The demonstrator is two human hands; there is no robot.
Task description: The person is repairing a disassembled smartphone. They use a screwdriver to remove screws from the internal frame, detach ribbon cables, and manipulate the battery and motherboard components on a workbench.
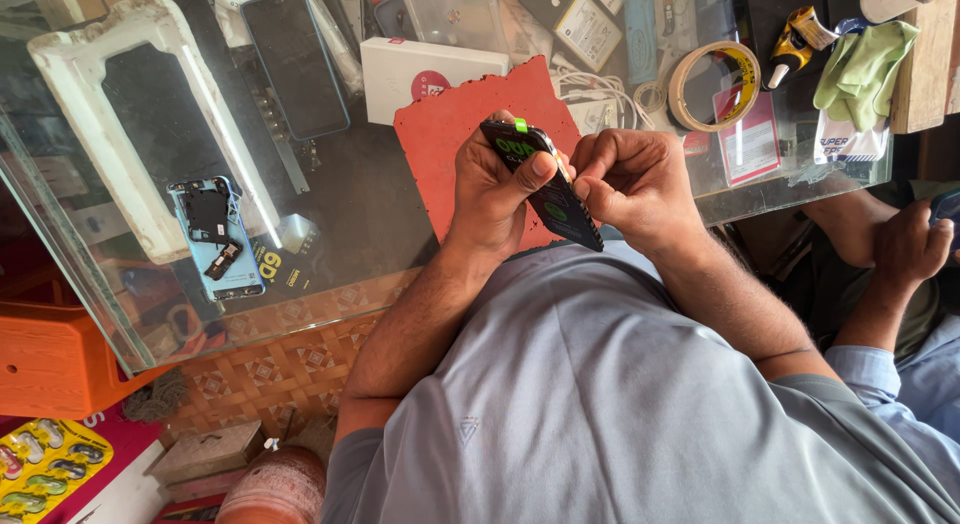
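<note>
A black phone screen panel [550, 199] with green stickers is held above a red work mat [450, 134] on a glass counter. My left hand [495, 189] grips the panel from the left, thumb pressed on its face. My right hand [630, 179] pinches the panel's right edge near the top, fingers curled. Both hands touch each other over the panel. My grey shirt fills the lower view.
On the glass counter [340, 214] lie an opened blue phone body [215, 239], a dark phone [295, 64], a white box [425, 74], a tape roll [715, 84], a glue tube [795, 44] and a green cloth [865, 69]. Another person's hand [905, 249] rests at the right. An orange crate [50, 359] stands at lower left.
</note>
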